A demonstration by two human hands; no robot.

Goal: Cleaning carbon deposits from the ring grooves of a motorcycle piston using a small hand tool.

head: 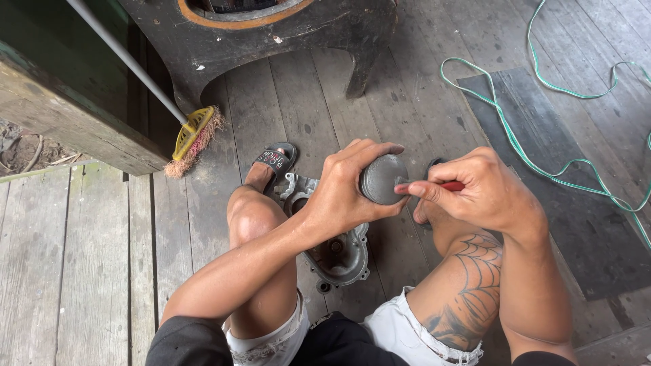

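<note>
Above knees, grey metal piston (381, 179) held crown-up, clamped by fingers of left hand (346, 196). Red-handled tool (449, 185) pinched by right hand (485, 193), fingers closed on it, tip touching piston edge. Engine cover (336, 254) lying on wooden floor (88, 257) between legs. Yellow broom (193, 135) left; green cord (542, 163) right.

Left hand (342, 193) and right hand (478, 190) raised together, fingers (417, 191) curled.

Piston (383, 179) in left hand (346, 193), red-handled tool (451, 186)
</note>
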